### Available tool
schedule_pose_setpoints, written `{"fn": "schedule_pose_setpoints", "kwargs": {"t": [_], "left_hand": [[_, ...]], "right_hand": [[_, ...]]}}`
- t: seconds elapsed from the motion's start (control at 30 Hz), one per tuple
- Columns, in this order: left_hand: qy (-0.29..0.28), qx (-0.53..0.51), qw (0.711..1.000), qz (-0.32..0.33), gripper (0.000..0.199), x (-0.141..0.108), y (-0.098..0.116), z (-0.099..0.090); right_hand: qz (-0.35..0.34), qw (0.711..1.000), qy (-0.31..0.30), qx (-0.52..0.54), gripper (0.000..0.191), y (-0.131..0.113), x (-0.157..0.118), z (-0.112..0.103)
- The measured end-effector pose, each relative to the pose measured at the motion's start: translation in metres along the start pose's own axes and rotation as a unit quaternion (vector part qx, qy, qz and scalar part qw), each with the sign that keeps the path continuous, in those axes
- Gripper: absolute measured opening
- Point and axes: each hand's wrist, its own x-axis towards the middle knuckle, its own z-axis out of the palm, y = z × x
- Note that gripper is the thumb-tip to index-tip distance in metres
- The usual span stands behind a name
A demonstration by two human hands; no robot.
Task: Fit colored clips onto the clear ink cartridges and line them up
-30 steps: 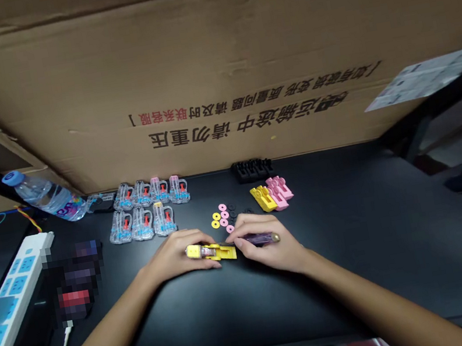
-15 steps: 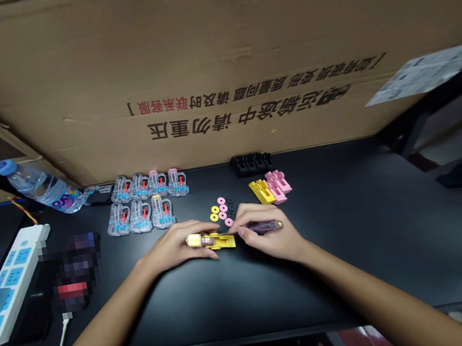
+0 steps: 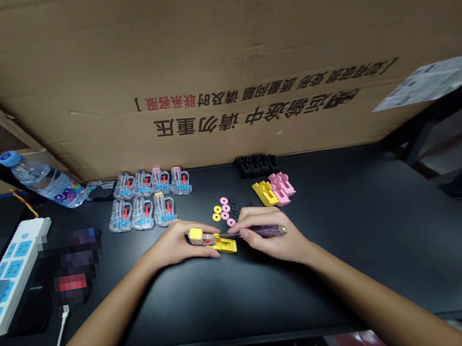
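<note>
My left hand (image 3: 172, 245) is closed on a small yellow-and-clear plastic assembly (image 3: 226, 244), its square yellow end up by the fingers and its yellow lever-like part pointing right. A bit of red shows inside the clear section. In my right hand (image 3: 282, 245) is a screwdriver with a dark purple handle (image 3: 267, 230); its thin shaft reaches left to the assembly. Whether the tip touches a screw is too small to tell. Just beyond the hands lie pink rings (image 3: 225, 208), yellow rings (image 3: 217, 217) and black rings (image 3: 233, 203).
Several clear plastic assemblies (image 3: 142, 212) stand in two rows at back left. Black parts (image 3: 256, 165), yellow parts (image 3: 265, 193) and pink parts (image 3: 281, 188) lie at back right. A water bottle (image 3: 46, 180), power strip (image 3: 9, 275) and blurred phone (image 3: 77, 269) occupy the left. Cardboard (image 3: 234, 31) walls the back.
The view has shifted slightly. The assembly has tilted in my left hand, its yellow end now showing broader and the lever part angled downward. The screwdriver stays against it.
</note>
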Motion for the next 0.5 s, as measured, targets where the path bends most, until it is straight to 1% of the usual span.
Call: {"fn": "schedule_pose_setpoints", "kwargs": {"t": [0.07,0.13,0.27,0.33,0.43,0.5], "left_hand": [[-0.003,0.000,1.000,-0.012,0.055,0.000,0.000,0.000],[-0.006,0.003,1.000,-0.013,0.055,0.001,-0.001,0.000],[-0.010,0.003,1.000,-0.004,0.055,0.001,-0.003,0.001],[-0.010,-0.001,1.000,-0.006,0.056,0.001,-0.004,0.001],[-0.010,-0.002,1.000,-0.012,0.057,0.001,-0.004,0.001],[-0.010,0.000,1.000,-0.016,0.058,0.001,-0.004,0.002]], "right_hand": [[-0.013,1.000,0.000,0.008,0.025,0.000,0.001,-0.001],[-0.005,1.000,-0.007,0.013,0.027,0.001,0.000,-0.002],[0.061,0.997,-0.029,0.036,0.039,0.000,-0.002,0.000],[0.116,0.992,-0.006,0.056,0.046,-0.002,-0.004,0.005],[0.202,0.973,0.065,0.091,0.052,-0.003,-0.007,0.015],[0.227,0.963,0.103,0.101,0.052,-0.002,-0.008,0.019]]}}
